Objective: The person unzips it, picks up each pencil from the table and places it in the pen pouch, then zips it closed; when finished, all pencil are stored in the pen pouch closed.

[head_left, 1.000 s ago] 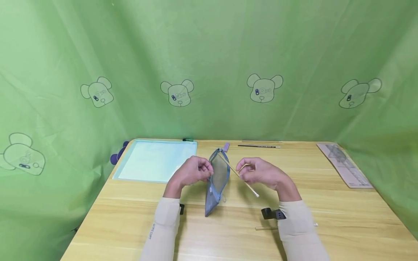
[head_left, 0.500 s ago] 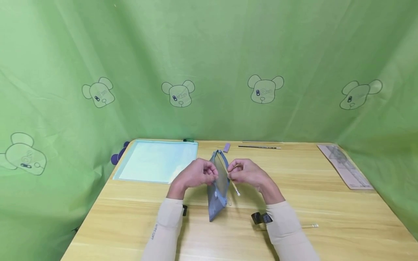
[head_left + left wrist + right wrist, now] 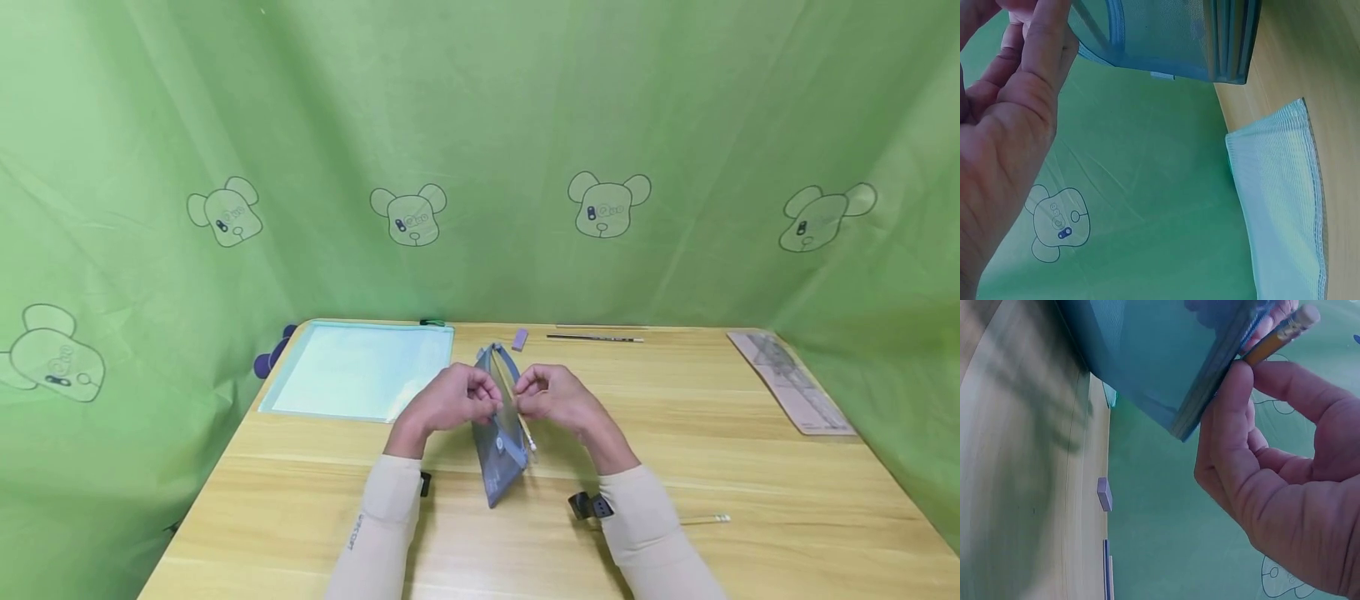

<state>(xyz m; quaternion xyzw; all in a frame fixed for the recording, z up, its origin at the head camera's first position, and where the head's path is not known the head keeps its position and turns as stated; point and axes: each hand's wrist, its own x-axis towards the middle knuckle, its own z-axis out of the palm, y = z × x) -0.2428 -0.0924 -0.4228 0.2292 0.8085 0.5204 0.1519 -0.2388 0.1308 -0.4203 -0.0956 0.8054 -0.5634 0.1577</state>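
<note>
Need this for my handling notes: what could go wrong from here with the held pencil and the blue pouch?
The right hand pinches the yellow pencil near its eraser end, close to the edge of the blue pouch, so it might snag there.
The left hand holds the pouch by one side and its opening looks narrow; it could fold in on the pencil.
A second pencil lies partly hidden by the right sleeve, which might knock it.

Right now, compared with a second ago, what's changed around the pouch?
The right hand moved left, swinging the free end of the yellow pencil toward the blue-grey pouch, whose mouth has narrowed. The left hand shifted slightly right. No grip changed: the right hand still pinches that pencil, the left the pouch's edge. The purple eraser, black pencil and light-blue folder stayed put.
</note>
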